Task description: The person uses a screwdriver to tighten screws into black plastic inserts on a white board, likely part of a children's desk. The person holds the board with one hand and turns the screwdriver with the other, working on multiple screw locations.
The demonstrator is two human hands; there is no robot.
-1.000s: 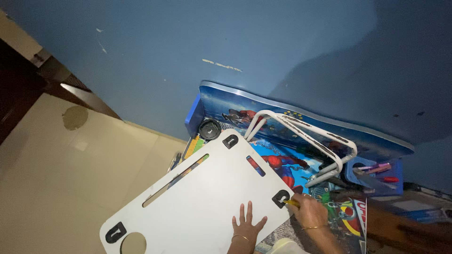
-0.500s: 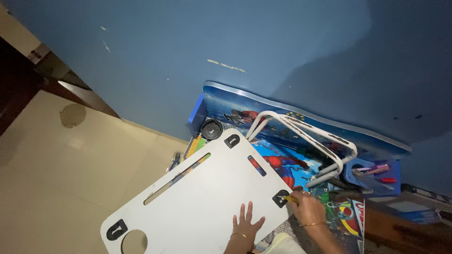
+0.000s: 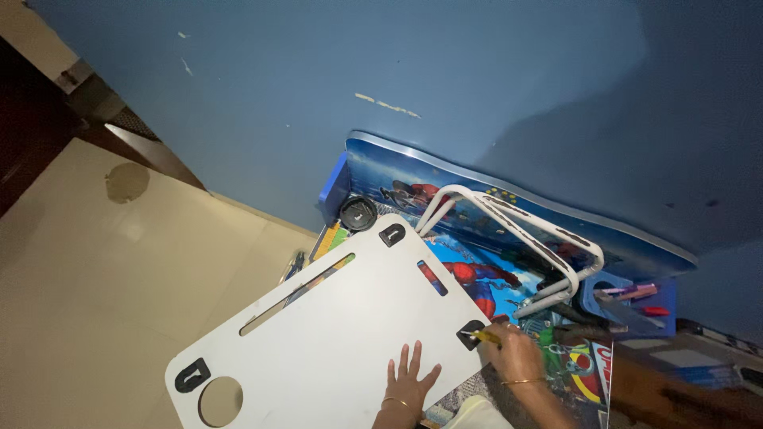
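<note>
Against the blue wall, seen from the head camera, my left hand (image 3: pixel 408 381) lies flat, fingers spread, on the upturned white rounded lap-table board (image 3: pixel 334 334). My right hand (image 3: pixel 513 353) is clenched around a yellow-handled tool (image 3: pixel 486 338) at the board's black corner bracket (image 3: pixel 469 334), beside the white tubular leg frame (image 3: pixel 517 230).

A home's room, likely a child's corner: a cartoon-printed blue study table (image 3: pixel 509 199) leaned against a scuffed blue painted wall (image 3: pixel 445 71), with colourful books (image 3: pixel 584 373) beside it on a cream tiled floor (image 3: pixel 103 278).
</note>
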